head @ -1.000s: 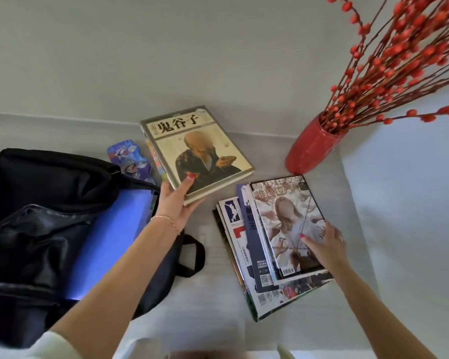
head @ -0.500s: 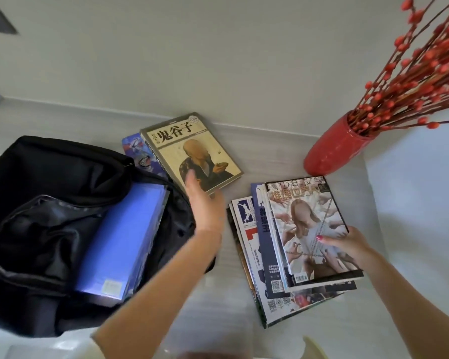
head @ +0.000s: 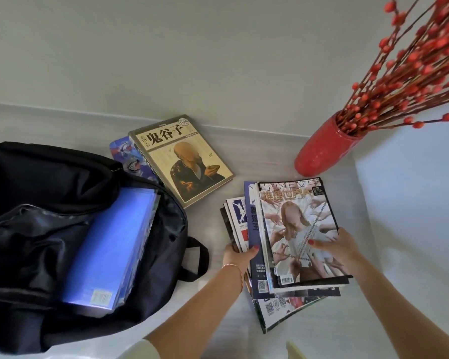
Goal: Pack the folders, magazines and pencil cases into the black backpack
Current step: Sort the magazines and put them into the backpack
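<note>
Both hands grip magazines [head: 290,244] (thumbs on top).

Book [head: 182,159] cover title: 鬼谷子. Top magazine [head: 300,229]: 青少年文学 above 推理世界. Barcode and QR labels too small to read.

Views: you have one, the head camera, so nothing is shared with a second view.
Position: it sits above the table [head: 322,332], on your head.
Direction: it faces forward and down, toward the wall [head: 192,60] at the table's far edge.
Nearness: close, with your forearms coming in from the bottom edge.
Lens: wide-angle, edges bending outward.
Coverage: black backpack [head: 49,177] at left, magazines [head: 290,229] at centre right, red vase [head: 324,149] at upper right.
</note>
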